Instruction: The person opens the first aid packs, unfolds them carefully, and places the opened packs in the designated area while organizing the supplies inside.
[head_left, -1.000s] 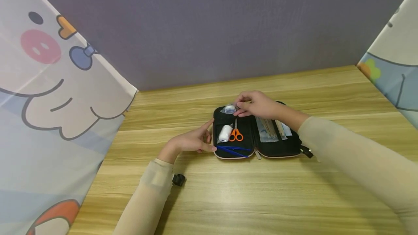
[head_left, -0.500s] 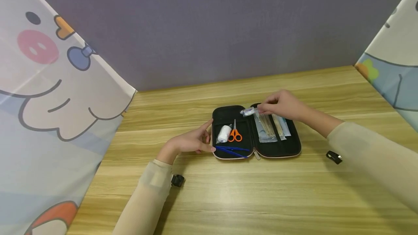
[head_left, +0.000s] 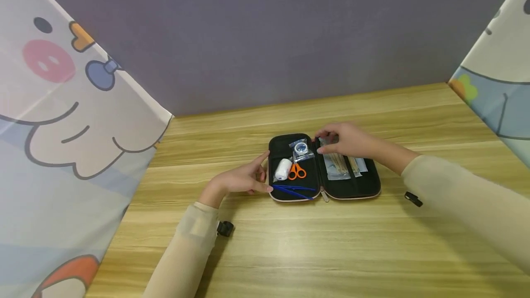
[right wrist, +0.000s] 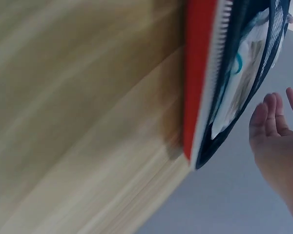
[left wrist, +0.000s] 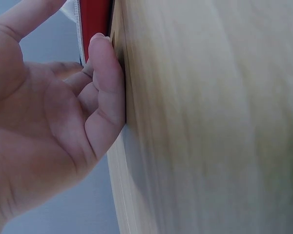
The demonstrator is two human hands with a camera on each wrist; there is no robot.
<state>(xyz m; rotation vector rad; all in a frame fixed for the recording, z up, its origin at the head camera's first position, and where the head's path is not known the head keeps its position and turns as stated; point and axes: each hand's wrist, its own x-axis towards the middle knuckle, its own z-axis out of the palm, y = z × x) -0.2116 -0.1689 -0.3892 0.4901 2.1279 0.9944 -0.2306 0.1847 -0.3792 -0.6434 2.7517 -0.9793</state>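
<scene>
Down from beside the right hand [head_left: 348,139], the small clear packet [head_left: 301,147] now lies in the left half of the open black case [head_left: 352,191]. It sits over the blades of the orange scissors [head_left: 295,166], close to the fat white roll [head_left: 283,169] and above the blue tweezers [head_left: 281,187]. So it looks like that packet is put down with the other things. The right hand's grip is spread and holds nothing I can see, up over the top of the stick packs [head_left: 338,166] (I can't tell if it touches them). The left hand [head_left: 240,180] stays put, finger and thumb spread, tips at the case's left edge on the desk [head_left: 290,252].
</scene>
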